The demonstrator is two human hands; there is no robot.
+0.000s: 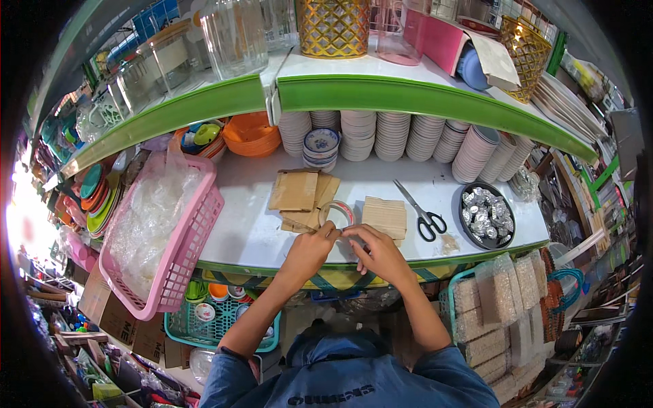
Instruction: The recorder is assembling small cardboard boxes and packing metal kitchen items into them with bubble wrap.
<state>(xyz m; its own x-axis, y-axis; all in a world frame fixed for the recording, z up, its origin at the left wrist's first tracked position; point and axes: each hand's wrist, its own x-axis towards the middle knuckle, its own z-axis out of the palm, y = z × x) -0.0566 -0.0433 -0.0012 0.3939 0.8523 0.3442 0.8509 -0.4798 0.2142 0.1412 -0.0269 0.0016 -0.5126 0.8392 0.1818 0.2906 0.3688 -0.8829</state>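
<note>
At a white, green-edged shelf, a ring-shaped tape roll with a reddish core (351, 212) sits beside flat brown cardboard pieces (292, 191); a person's left hand (311, 249) bunches at its near rim, the right hand (378, 252) half-curled alongside, anything pinched hidden from view.

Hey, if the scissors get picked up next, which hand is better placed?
Probably the right hand: the scissors lie out on its side, nearer to it. The left hand is farther off and would likely have to cross over the right.
</note>
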